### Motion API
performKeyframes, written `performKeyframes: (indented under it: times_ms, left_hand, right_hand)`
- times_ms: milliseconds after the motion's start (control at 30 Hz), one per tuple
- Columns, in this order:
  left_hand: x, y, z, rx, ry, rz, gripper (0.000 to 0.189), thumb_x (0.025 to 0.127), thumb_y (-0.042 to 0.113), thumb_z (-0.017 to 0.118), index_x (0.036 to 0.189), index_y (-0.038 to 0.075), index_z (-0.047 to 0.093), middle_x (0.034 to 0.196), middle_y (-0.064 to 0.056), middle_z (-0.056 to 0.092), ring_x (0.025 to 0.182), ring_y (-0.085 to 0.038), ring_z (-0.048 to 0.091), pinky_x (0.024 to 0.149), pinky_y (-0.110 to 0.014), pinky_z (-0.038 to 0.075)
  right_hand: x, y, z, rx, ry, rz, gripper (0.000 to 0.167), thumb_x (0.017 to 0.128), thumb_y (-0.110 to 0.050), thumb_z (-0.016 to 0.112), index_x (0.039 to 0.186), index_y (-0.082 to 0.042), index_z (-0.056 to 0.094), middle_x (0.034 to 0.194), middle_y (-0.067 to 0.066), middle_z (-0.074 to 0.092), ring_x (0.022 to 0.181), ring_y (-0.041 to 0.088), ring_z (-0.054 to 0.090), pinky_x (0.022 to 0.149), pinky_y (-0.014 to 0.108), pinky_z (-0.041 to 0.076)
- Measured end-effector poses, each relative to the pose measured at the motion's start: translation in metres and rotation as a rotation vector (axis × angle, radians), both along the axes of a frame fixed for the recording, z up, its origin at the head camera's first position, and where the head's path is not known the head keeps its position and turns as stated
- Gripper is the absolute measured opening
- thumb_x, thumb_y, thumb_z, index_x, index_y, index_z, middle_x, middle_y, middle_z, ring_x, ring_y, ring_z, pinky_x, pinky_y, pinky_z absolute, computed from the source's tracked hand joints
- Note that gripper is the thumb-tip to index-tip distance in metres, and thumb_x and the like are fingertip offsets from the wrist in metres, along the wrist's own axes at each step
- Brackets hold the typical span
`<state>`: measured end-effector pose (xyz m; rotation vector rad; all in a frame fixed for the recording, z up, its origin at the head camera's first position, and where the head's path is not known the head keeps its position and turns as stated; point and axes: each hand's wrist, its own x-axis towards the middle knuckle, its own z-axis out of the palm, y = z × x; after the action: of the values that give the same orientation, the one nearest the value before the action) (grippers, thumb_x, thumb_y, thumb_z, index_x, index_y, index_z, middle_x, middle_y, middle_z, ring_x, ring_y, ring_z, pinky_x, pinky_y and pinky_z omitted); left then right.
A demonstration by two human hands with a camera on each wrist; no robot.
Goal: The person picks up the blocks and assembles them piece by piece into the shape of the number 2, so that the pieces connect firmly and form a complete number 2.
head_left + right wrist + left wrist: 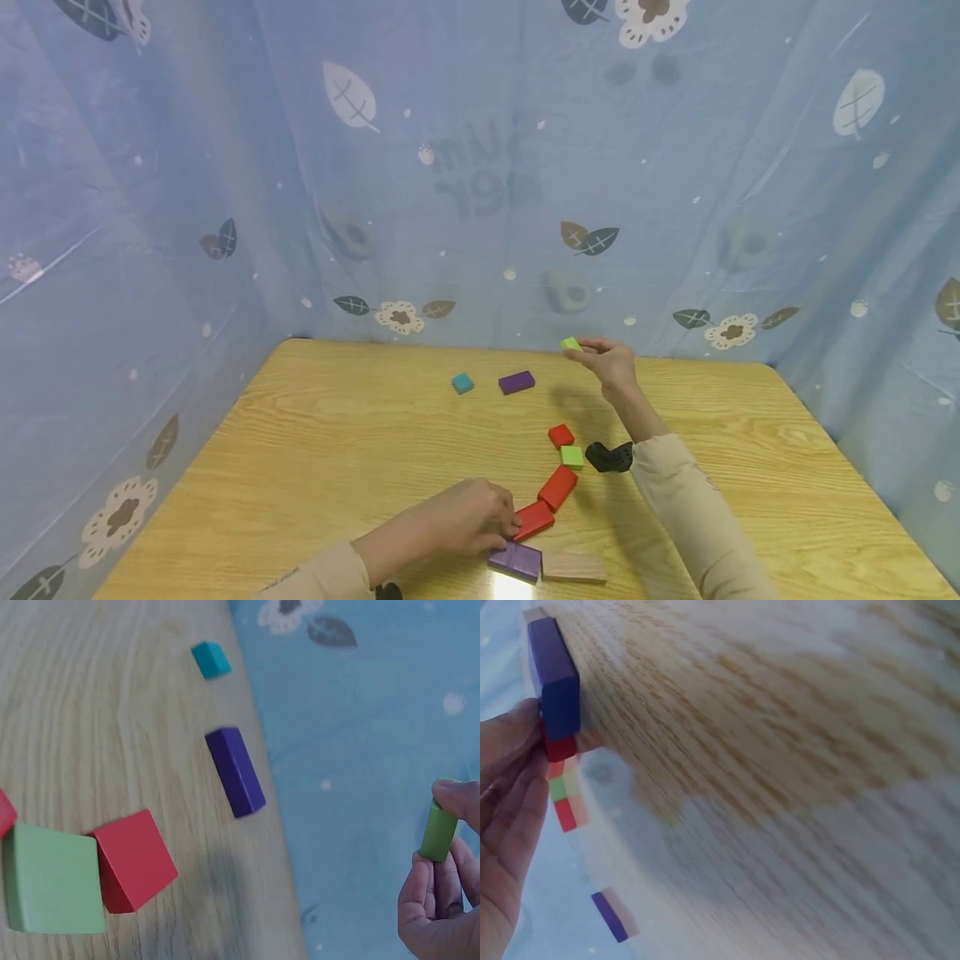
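Observation:
My right hand [611,364] is raised over the far side of the table, pinching a small light-green block [439,831] between thumb and fingers. At the near side my left hand [474,517] has its thumb and fingertips about the near end of a red block [534,521]. Its thumb lies close to a purple block [516,561]; the exact contact is partly hidden. A plain wooden block [574,567] adjoins the purple one. From there a curving row continues with another red block [558,487], a light-green block [572,457] and a smaller red block [560,435].
Toward the back of the wooden table [337,433] lie a teal block [462,382] and a dark purple block [517,382]. A black strap-like object [609,457] is by the right forearm. A blue patterned curtain [480,167] hangs beyond the table's edges.

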<state>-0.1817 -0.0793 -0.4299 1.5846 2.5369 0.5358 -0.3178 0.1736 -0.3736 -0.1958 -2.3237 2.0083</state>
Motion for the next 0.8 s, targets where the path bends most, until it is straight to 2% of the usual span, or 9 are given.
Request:
performKeyframes:
  times_ms: [233, 400, 500, 800]
  left_hand:
    - [-0.001, 0.001, 0.0, -0.004, 0.003, 0.0, 0.012, 0.084, 0.016, 0.074, 0.095, 0.013, 0.075, 0.098, 0.008, 0.069, 0.09, 0.003, 0.062, 0.08, -0.004, 0.044]
    - [-0.001, 0.0, -0.001, 0.002, 0.002, -0.004, 0.011, 0.083, 0.016, 0.074, 0.094, 0.013, 0.075, 0.097, 0.008, 0.069, 0.09, 0.003, 0.062, 0.08, -0.004, 0.044]
    - [-0.001, 0.0, -0.002, 0.001, 0.004, -0.006, 0.011, 0.083, 0.016, 0.074, 0.094, 0.013, 0.076, 0.097, 0.008, 0.069, 0.09, 0.003, 0.062, 0.081, -0.004, 0.044]
    - [0.001, 0.001, -0.001, -0.002, 0.001, 0.007, 0.011, 0.083, 0.016, 0.075, 0.094, 0.014, 0.075, 0.097, 0.009, 0.068, 0.09, 0.003, 0.062, 0.08, -0.004, 0.044]
  right_hand:
    - [0.012, -0.003, 0.008, 0.034, 0.041, 0.071, 0.046, 0.082, -0.009, 0.075, 0.121, 0.009, 0.059, 0.083, -0.009, 0.064, 0.081, 0.002, 0.059, 0.094, 0.033, 0.05]
    - [0.017, -0.004, 0.01, 0.063, 0.045, 0.089, 0.046, 0.082, -0.01, 0.076, 0.12, 0.009, 0.06, 0.087, -0.005, 0.065, 0.081, 0.002, 0.059, 0.077, 0.018, 0.053]
    - [0.021, -0.005, 0.01, 0.072, 0.044, 0.094, 0.045, 0.081, -0.01, 0.076, 0.119, 0.009, 0.061, 0.086, -0.004, 0.066, 0.08, 0.002, 0.059, 0.072, 0.015, 0.052]
    - [0.029, -0.008, 0.011, 0.113, 0.064, 0.136, 0.042, 0.08, -0.01, 0.077, 0.116, 0.006, 0.064, 0.085, -0.005, 0.067, 0.083, 0.005, 0.061, 0.078, 0.022, 0.054]
